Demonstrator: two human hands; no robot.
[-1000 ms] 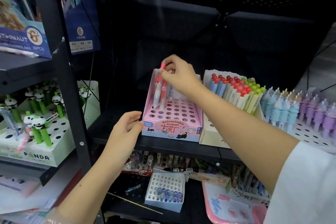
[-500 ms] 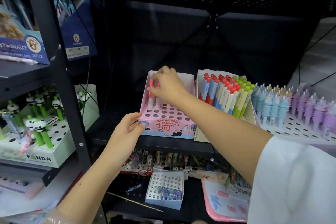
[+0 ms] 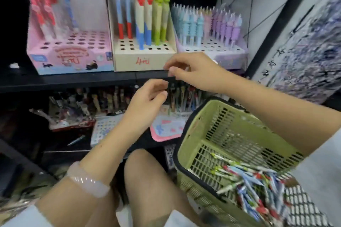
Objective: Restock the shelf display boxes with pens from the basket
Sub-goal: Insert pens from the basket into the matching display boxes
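A green plastic basket sits at the lower right with a pile of mixed pens in its near corner. On the black shelf stand a pink display box with a few red and blue pens at its back left, a cream box and a lilac box. My right hand hovers at the shelf's front edge before the cream box, fingers loosely curled, nothing visible in them. Just below it, my left hand is relaxed and holds nothing.
The shelf edge runs across the view. Below it are crowded pen displays, a pink tray, a white perforated box and a loose pen. My knee is beside the basket. A wall hanging is at the right.
My right hand has left the pens in the pink box and drawn back to the shelf edge. My left hand released the pink box and moved right. The view dropped, showing the basket.
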